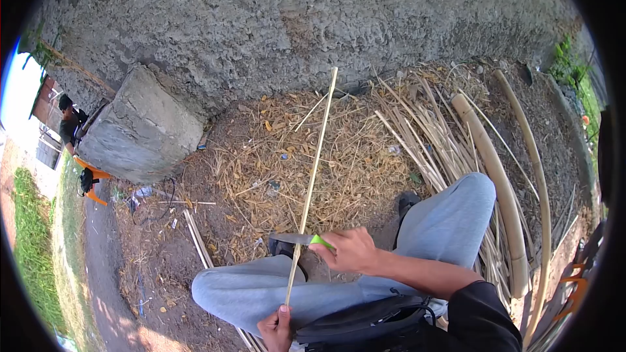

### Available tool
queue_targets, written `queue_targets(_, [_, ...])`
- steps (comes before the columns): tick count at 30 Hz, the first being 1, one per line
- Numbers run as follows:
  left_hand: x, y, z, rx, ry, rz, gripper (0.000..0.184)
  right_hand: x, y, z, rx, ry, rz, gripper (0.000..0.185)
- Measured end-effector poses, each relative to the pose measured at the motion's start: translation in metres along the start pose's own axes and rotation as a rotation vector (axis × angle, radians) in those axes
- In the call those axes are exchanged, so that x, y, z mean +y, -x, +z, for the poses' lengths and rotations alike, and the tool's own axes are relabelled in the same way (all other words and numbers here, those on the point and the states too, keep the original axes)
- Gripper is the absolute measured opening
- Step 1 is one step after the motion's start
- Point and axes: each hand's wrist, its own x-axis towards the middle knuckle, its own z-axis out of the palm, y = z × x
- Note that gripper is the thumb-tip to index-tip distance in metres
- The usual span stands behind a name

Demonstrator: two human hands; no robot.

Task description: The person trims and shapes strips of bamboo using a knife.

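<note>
My right hand (352,249) is closed around the green handle of a knife (292,238). Its blade points left and lies across a long, pale bamboo strip (317,156). Near my lap, my left hand (276,330) grips the lower end of that strip, thumb on top. From there the strip slants up and away, its far end close to the wall. My right fingers wrap the handle and hide most of it.
A rough grey wall (293,19) runs across the front. Bamboo strips (424,130) and a thick bamboo pole (492,182) lie to the right. A concrete block (147,124) stands at left, with a person (69,124) beyond it. Shavings (352,156) cover the ground.
</note>
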Motion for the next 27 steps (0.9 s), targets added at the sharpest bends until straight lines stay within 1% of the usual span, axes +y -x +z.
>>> queue_targets(1, [0.007, 0.002, -0.001, 0.006, 0.037, -0.011, 0.057, 0.003, -0.003, 0.0, 0.003, 0.006, -0.001, 0.034])
queue_targets(3, [0.007, 0.004, -0.002, 0.008, 0.061, -0.034, 0.058, 0.012, -0.008, 0.005, 0.16, -0.029, 0.092, 0.035])
queue_targets(4, [0.001, 0.003, -0.002, 0.009, 0.044, -0.023, 0.058, 0.026, -0.016, 0.001, 0.18, 0.046, 0.108, 0.035])
queue_targets(5, [-0.001, 0.002, -0.003, 0.009, 0.031, -0.002, 0.058, 0.024, -0.016, 0.003, 0.182, 0.042, 0.116, 0.035])
queue_targets(7, [0.001, 0.004, -0.005, -0.001, 0.032, -0.008, 0.057, 0.023, -0.018, 0.003, 0.116, 0.047, 0.183, 0.03])
queue_targets(8, [0.004, 0.001, -0.004, -0.009, 0.043, -0.009, 0.057, 0.019, -0.016, 0.0, 0.121, 0.068, 0.125, 0.03])
queue_targets(9, [0.004, -0.003, -0.002, -0.01, 0.048, 0.002, 0.057, 0.01, -0.011, -0.002, 0.13, 0.076, 0.119, 0.03])
queue_targets(11, [-0.002, 0.0, -0.001, -0.008, 0.147, -0.048, 0.056, -0.01, 0.006, -0.001, 0.03, 0.018, -0.105, 0.03])
queue_targets(13, [-0.004, 0.002, 0.0, 0.01, 0.164, -0.04, 0.055, 0.013, -0.001, 0.005, 0.021, 0.001, -0.104, 0.028])
queue_targets(15, [-0.004, 0.002, -0.002, 0.025, 0.177, -0.029, 0.055, 0.036, -0.023, -0.003, 0.172, 0.099, 0.079, 0.029])
queue_targets(16, [-0.005, 0.0, -0.001, 0.022, 0.113, -0.009, 0.054, 0.033, -0.02, 0.003, 0.105, 0.059, 0.152, 0.029])
queue_targets(17, [-0.004, -0.002, 0.0, 0.019, 0.051, 0.015, 0.053, 0.027, -0.018, 0.003, 0.108, 0.062, 0.15, 0.029])
queue_targets(19, [-0.006, -0.005, 0.001, 0.026, 0.072, 0.045, 0.053, 0.016, -0.02, -0.003, 0.143, 0.05, 0.064, 0.035])
queue_targets(20, [-0.008, -0.006, 0.001, 0.035, 0.086, 0.053, 0.053, 0.003, -0.011, -0.005, 0.066, 0.033, -0.025, 0.034])
queue_targets(21, [-0.007, -0.006, 0.003, 0.037, 0.087, 0.047, 0.053, 0.001, -0.004, -0.002, 0.061, 0.031, -0.026, 0.034])
queue_targets(23, [-0.006, -0.004, 0.001, 0.053, 0.064, 0.079, 0.053, -0.004, 0.01, 0.005, 0.022, 0.011, -0.132, 0.03])
queue_targets(24, [-0.009, -0.003, 0.001, 0.055, 0.058, 0.073, 0.053, 0.004, -0.001, -0.001, 0.052, 0.028, 0.014, 0.03])
queue_targets(25, [-0.014, -0.003, 0.001, 0.062, 0.069, 0.075, 0.054, 0.016, -0.011, -0.001, 0.049, 0.023, 0.015, 0.03])
queue_targets(27, [-0.014, -0.001, 0.002, 0.068, 0.086, 0.079, 0.054, 0.036, -0.026, 0.001, 0.17, 0.102, 0.129, 0.029])
